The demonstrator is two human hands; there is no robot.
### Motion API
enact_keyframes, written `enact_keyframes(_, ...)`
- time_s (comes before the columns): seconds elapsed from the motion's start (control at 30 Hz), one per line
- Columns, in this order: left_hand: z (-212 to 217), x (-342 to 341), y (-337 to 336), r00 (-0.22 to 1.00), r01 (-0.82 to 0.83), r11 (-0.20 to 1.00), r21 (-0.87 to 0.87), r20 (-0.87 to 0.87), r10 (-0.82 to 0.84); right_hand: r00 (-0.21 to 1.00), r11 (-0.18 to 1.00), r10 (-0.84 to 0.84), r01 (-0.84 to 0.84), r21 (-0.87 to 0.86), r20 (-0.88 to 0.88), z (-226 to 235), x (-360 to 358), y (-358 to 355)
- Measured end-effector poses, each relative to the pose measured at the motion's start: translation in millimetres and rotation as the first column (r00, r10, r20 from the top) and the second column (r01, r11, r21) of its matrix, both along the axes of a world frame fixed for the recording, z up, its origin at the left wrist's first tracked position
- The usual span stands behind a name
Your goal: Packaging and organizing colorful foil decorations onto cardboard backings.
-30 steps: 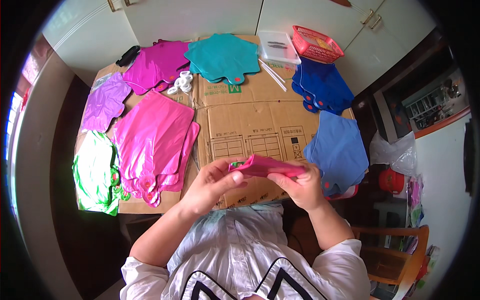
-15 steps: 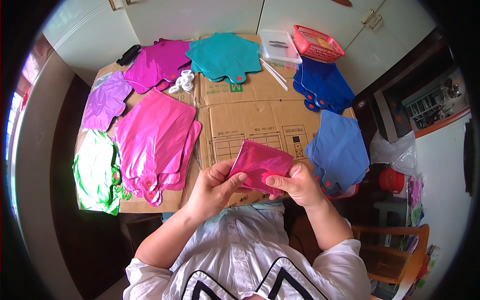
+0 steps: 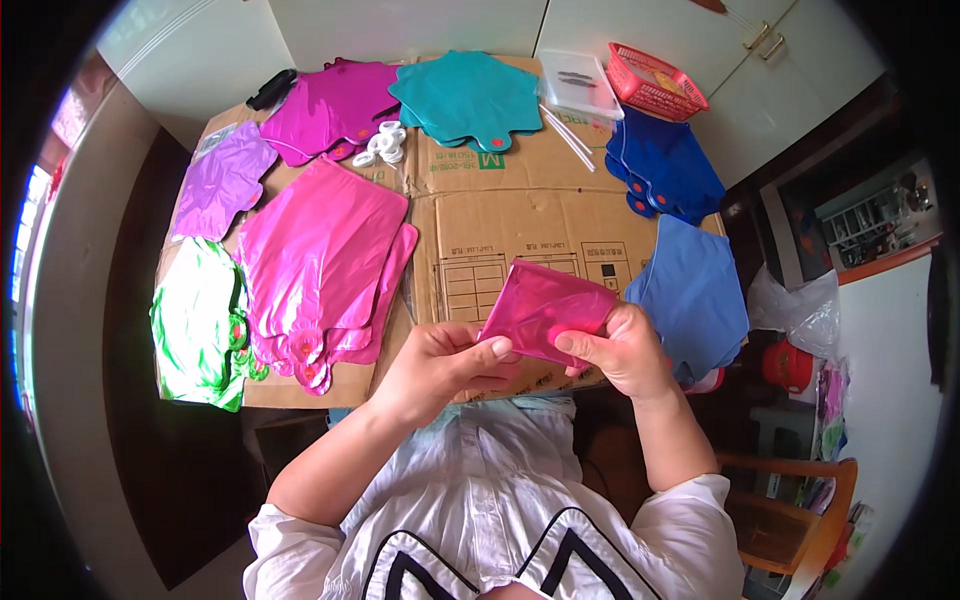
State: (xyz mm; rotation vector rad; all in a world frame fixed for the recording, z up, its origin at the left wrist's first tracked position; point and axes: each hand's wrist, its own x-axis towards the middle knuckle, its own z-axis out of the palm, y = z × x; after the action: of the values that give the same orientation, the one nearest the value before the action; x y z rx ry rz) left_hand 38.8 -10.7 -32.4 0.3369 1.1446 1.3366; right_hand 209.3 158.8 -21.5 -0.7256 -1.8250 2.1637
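Note:
A folded magenta foil balloon (image 3: pixel 545 308) is held flat above the near edge of the cardboard-covered table (image 3: pixel 520 215). My left hand (image 3: pixel 440 365) pinches its lower left corner. My right hand (image 3: pixel 625 350) grips its lower right edge with the thumb on top. To the left lies a stack of pink foil balloons (image 3: pixel 320 265).
Flat foil balloons ring the cardboard: green (image 3: pixel 200 325), lilac (image 3: pixel 220 185), purple (image 3: pixel 335 105), teal (image 3: pixel 465 100), dark blue (image 3: pixel 665 170), light blue (image 3: pixel 695 290). White rolls (image 3: pixel 382 148), two white sticks (image 3: pixel 568 138), a clear box (image 3: pixel 577 85) and a red basket (image 3: pixel 655 82) sit at the back. A wooden chair (image 3: pixel 800 505) stands at my right.
The magenta balloon was edge-on in both hands; it has been turned and spread so its flat face shows. Both hands shifted slightly lower along its near edge.

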Motion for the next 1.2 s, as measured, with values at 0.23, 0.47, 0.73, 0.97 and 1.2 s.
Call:
enact_keyframes(0.23,2.4,0.8,1.4,0.987,0.091,0.99,0.111,-0.144,-0.075,0.996,0.997,0.079,-0.079,0.0,0.032,6.6,-0.6,5.8)
enact_keyframes(0.47,3.2,-4.9,-0.6,0.986,0.142,0.974,0.176,0.061,-0.155,0.989,0.988,0.144,-0.146,0.051,0.038,7.5,4.2,15.3)
enact_keyframes(0.73,1.1,-12.4,-5.1,0.935,0.043,0.988,0.149,0.344,-0.092,0.993,0.989,0.114,-0.117,0.093,0.038,8.2,3.2,12.7)
enact_keyframes(0.97,1.2,4.9,2.9,0.946,0.119,0.981,0.156,-0.319,-0.064,0.973,0.971,0.16,-0.185,0.151,0.164,9.8,-0.7,10.4)
enact_keyframes(1.2,-1.0,8.0,1.7,0.962,0.095,0.932,0.351,-0.273,0.005,0.965,0.975,0.222,-0.218,-0.046,0.141,14.0,-1.1,10.6)
